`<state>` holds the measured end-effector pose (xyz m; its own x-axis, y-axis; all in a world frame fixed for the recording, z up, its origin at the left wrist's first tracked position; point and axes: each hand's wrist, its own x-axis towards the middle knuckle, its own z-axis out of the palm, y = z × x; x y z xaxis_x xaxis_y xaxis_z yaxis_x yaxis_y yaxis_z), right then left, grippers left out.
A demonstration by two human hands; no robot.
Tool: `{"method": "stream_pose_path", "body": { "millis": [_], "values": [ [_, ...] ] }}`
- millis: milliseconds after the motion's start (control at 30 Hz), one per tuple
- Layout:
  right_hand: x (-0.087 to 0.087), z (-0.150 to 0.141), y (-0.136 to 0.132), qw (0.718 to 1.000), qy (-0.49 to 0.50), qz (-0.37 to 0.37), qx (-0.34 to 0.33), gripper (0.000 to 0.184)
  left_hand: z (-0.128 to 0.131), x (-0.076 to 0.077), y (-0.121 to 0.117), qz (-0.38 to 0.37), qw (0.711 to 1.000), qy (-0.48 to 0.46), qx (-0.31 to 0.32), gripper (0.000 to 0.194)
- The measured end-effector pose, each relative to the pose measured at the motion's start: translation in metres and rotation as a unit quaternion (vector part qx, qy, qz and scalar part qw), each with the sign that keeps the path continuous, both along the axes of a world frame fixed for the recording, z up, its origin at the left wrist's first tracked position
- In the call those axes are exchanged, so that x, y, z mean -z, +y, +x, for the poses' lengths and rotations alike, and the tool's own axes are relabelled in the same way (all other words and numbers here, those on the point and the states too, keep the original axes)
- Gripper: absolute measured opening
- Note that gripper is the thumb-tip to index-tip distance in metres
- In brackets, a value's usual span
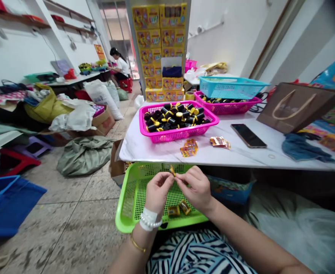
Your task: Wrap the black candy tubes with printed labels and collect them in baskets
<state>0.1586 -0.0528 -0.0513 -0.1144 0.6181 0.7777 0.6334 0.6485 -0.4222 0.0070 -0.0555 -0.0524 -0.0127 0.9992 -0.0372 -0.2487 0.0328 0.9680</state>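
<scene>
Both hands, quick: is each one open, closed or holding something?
Left hand: closed, holding a small yellow piece in a pinch.
Right hand: closed, pinching at the same piece.

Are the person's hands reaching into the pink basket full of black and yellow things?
No, the left hand and right hand are over the green basket, with a small yellow piece at their fingertips.

Left hand (157,190): pinching small yellow piece (172,170)
Right hand (196,186): pinching at same piece
Green basket (123,215): below hands, two wrapped pieces (184,207) inside
Front pink basket (181,134): on table (144,150), heaped with black cylinders (171,121)
Phone (248,136): flat on table
</scene>
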Motion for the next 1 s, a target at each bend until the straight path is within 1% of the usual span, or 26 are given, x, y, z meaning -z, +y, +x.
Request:
{"method": "stream_pose_path", "body": {
  "millis": [67, 167, 233, 267, 333, 433, 500, 567, 633, 700, 733, 767, 833, 867, 900, 933, 967, 1000],
  "values": [
    [0.01, -0.005, -0.013, 0.999, 0.019, -0.03, -0.02, 0.008, -0.004, 0.007, -0.002, -0.008, 1.0, -0.004, -0.017, 0.023],
    [0.02, -0.006, -0.02, 0.996, 0.061, -0.061, -0.037, 0.009, -0.01, 0.015, -0.008, -0.07, 0.996, -0.043, -0.025, 0.027],
    [0.024, -0.006, -0.021, 0.995, 0.077, -0.058, -0.032, 0.009, -0.011, 0.018, -0.012, -0.104, 0.992, -0.07, -0.003, 0.032],
    [0.026, -0.006, -0.02, 0.995, 0.078, -0.055, -0.029, 0.009, -0.01, 0.019, -0.013, -0.11, 0.991, -0.076, 0.012, 0.032],
    [0.027, -0.008, -0.02, 0.996, 0.073, -0.05, -0.028, 0.009, -0.007, 0.02, -0.015, -0.095, 0.992, -0.074, 0.024, 0.027],
    [0.029, -0.012, -0.023, 0.996, 0.059, -0.05, -0.033, 0.009, -0.005, 0.022, -0.015, -0.067, 0.995, -0.076, 0.007, 0.022],
    [0.029, -0.013, -0.027, 0.996, 0.056, -0.056, -0.036, 0.011, -0.006, 0.024, -0.015, -0.053, 0.996, -0.072, 0.011, 0.022],
    [0.028, -0.011, -0.029, 0.994, 0.059, -0.082, -0.051, 0.011, -0.01, 0.025, -0.015, -0.043, 0.998, -0.05, 0.024, 0.017],
    [0.026, -0.007, -0.028, 0.983, 0.079, -0.146, -0.077, 0.002, -0.015, 0.025, -0.015, -0.044, 0.998, -0.02, 0.031, 0.013],
    [0.025, -0.002, -0.023, 0.957, 0.13, -0.241, -0.094, 0.022, -0.021, 0.024, -0.014, -0.064, 0.997, 0.004, 0.036, 0.015],
    [0.025, 0.0, -0.019, 0.935, 0.161, -0.297, -0.107, 0.032, -0.024, 0.022, -0.014, -0.074, 0.996, 0.015, 0.046, 0.017],
    [0.026, 0.002, -0.015, 0.905, 0.189, -0.358, -0.13, 0.036, -0.027, 0.021, -0.013, -0.081, 0.995, 0.024, 0.057, 0.02],
    [0.027, 0.003, -0.009, 0.829, 0.227, -0.473, -0.194, 0.033, -0.03, 0.018, -0.011, -0.082, 0.993, 0.036, 0.08, 0.029],
    [0.028, 0.001, -0.007, 0.79, 0.236, -0.519, -0.223, 0.033, -0.03, 0.016, -0.01, -0.078, 0.992, 0.041, 0.089, 0.033],
    [0.029, -0.001, -0.007, 0.761, 0.243, -0.552, -0.239, 0.035, -0.03, 0.016, -0.009, -0.072, 0.992, 0.047, 0.094, 0.036],
    [0.03, -0.004, -0.007, 0.747, 0.251, -0.569, -0.236, 0.038, -0.03, 0.015, -0.008, -0.065, 0.992, 0.055, 0.094, 0.037],
    [0.033, -0.008, -0.009, 0.748, 0.259, -0.571, -0.218, 0.041, -0.029, 0.015, -0.008, -0.059, 0.992, 0.065, 0.087, 0.035],
    [0.035, -0.011, -0.011, 0.759, 0.267, -0.562, -0.193, 0.043, -0.028, 0.015, -0.009, -0.05, 0.993, 0.078, 0.069, 0.032]
  ]
}}
